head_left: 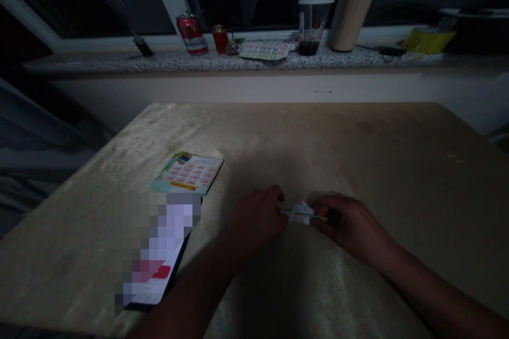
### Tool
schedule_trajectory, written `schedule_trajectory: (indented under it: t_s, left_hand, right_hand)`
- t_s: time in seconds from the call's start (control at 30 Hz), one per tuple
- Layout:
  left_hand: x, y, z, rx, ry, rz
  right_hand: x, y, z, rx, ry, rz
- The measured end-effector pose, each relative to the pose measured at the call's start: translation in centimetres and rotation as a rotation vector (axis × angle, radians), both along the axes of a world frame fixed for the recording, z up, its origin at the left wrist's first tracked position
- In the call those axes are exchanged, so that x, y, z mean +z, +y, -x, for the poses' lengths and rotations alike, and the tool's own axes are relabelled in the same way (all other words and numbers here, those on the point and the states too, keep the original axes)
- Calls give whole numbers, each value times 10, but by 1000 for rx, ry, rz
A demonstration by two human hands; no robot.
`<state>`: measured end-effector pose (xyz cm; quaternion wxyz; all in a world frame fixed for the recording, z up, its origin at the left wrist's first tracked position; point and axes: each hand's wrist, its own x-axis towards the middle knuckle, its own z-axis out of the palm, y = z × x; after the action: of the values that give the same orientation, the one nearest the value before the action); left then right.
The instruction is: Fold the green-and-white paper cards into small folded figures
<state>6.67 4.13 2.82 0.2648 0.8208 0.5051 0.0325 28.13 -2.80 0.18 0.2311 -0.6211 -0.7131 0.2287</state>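
- The tabletop point(377, 159) is broad and flat, its beige surface mottled with dull stains and soft sheen.
- Behind it runs a speckled, stone-like windowsill point(167, 66), long and narrow.
- On the sill, a smooth tan cylinder point(360, 2) leans slightly.
- The left hand point(262, 214) is nearly closed, its curled fingers and thumb pinching the left end of a folded paper piece.
- The right hand point(342, 217) is likewise nearly closed, thumb and fingers gripping that piece's right end.
- Beside the left forearm lies a slim, dark-edged phone point(165, 249), its glowing screen mostly pixelated.
- A see-through cup point(312, 21) with a white lid and straw holds dark liquid.
- Just beyond the phone lies a thin, flat printed booklet point(191, 172).
- A shiny red-and-white can point(192, 35) stands near a small reddish jar point(220, 39).
- The paper piece point(300, 214), printed and creased, sits between both hands, low over the tabletop.
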Motion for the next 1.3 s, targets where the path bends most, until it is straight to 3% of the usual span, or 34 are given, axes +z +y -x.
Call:
schedule_trajectory:
  t_s: [0.4, 0.7, 0.97, 1.1, 1.3]
  left_hand:
    - [1, 0, 1, -5, -6, -9]
    - [-7, 1, 5, -43, -78, 17]
    - [-5, 4, 10, 42, -310, 116]
    - [-5, 3, 9, 111, -512, 101]
    - [-4, 3, 7, 179, -900, 250]
  right_hand:
    - [2, -2, -16, 12, 3, 69]
    - [-5, -3, -13, 136, -44, -143]
    - [-2, -2, -1, 111, 22, -161]
    - [-1, 0, 2, 84, 212, -128]
    - [-1, 0, 6, -85, 631, -38]
